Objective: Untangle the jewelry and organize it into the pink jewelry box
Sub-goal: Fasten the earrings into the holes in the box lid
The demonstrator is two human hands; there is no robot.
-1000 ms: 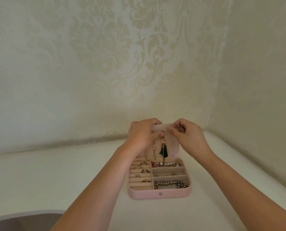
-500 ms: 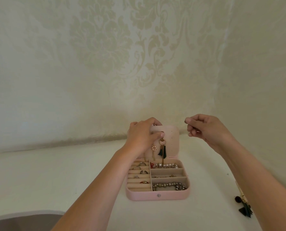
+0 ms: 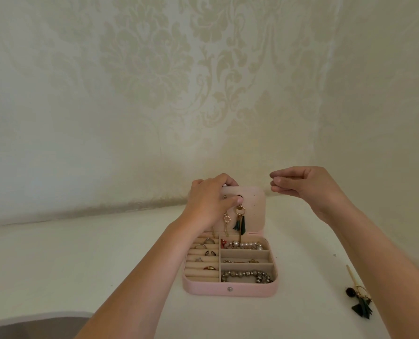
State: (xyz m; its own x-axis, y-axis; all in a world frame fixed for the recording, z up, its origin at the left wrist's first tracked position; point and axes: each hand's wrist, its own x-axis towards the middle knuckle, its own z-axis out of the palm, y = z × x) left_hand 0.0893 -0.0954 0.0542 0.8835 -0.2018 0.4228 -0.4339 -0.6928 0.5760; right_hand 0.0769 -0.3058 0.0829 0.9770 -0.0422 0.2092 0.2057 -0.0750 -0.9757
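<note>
Rings and bracelets sit sorted in the pink jewelry box. Left hand grips its upright lid beside a hung tassel earring. Right hand hovers nearby, fingertips together, contents unclear. One matching earring lies on the table, not yet placed.

White table, damask-patterned wall

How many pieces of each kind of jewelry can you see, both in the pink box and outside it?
Rings in the left slots of the pink jewelry box: 5
Strands of beads or chain in the right compartments: 3
Dangling earrings on the lid: 2
Tassel earring on the table: 1
Total: 11
</note>
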